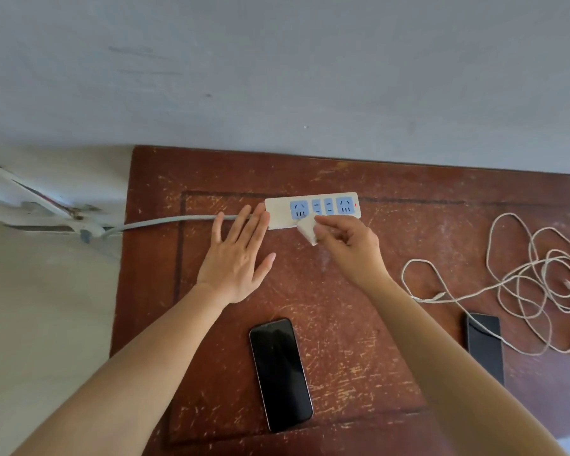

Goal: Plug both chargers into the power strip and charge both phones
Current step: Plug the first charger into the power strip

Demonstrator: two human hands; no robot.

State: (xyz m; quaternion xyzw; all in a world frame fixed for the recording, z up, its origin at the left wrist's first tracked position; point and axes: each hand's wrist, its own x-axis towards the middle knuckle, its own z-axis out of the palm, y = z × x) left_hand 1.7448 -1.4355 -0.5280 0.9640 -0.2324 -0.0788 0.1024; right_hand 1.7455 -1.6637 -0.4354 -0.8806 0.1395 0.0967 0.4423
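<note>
Right hand (346,248) is pinching small white charger block (306,230) at white blue-socketed power strip (278,213) near desk's (408,199) far edge; left hand (236,258) is lying flat, released, fingertips touching the strip's left end.

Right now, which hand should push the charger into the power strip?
The right hand: it already pinches the white charger at the power strip. The left hand lies flat, steadying the strip's end.

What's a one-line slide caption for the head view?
Left hand steadies the power strip while the right hand brings a white charger to it.
</note>
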